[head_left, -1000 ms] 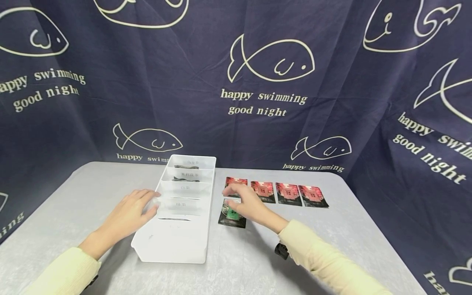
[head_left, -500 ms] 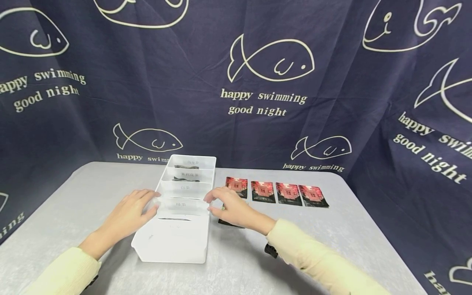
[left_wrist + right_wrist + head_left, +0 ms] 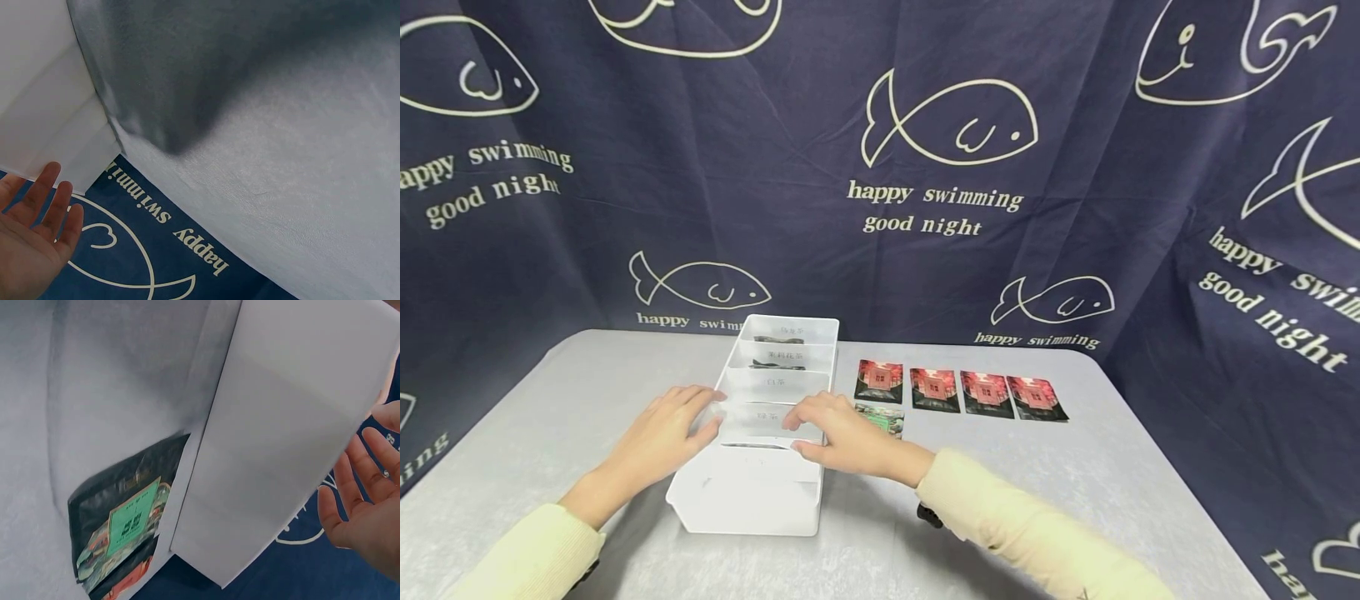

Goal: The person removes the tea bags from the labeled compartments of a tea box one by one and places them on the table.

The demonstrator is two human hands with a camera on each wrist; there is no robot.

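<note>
A white divided box (image 3: 752, 510) stands on the table, its compartments marked with printed labels. Dark packet edges (image 3: 778, 364) show in some of them. My left hand (image 3: 662, 429) is at the box's left side, its fingertips touching the outer wall in the left wrist view. Over the right rim reaches my right hand (image 3: 842, 433), its thumb and index finger apart above a middle compartment, nothing between them. Beneath its wrist, partly covered in the head view, lies a black sachet with a green label (image 3: 131, 519).
Right of the box, a row of several red-and-black sachets (image 3: 936, 390) lies flat on the grey table (image 3: 1000, 500). Behind the table hangs a dark blue curtain (image 3: 820, 250) with fish prints.
My right hand has moved left, from over the green-labelled sachet to above the box's middle compartments. My left hand has stayed at the box's left side. The sachets have not moved.
</note>
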